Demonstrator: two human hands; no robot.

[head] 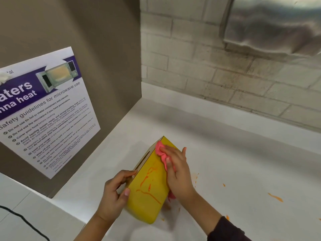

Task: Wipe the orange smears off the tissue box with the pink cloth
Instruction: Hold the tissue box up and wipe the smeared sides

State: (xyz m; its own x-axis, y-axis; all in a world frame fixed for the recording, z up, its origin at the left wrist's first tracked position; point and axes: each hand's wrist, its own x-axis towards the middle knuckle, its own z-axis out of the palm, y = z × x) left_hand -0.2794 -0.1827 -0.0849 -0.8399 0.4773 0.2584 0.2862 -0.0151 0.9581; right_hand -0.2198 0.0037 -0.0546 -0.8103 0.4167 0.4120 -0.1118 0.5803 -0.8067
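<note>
Yellow tissue box (147,186) lies on the white surface (225,162), left hand (114,193) fingers clamping its near end. Right hand (177,171) fingers press the pink cloth (160,151) against its far edge; hard rubbing may spread the orange smears (147,188).

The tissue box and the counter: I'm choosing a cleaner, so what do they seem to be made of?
The tissue box looks like thin wood or plywood: its slotted edge shows a pale raw layer, while the broad face is matte yellow, probably painted. The counter looks like smooth white laminate or solid surface with a faint sheen; which one cannot be told.
</note>
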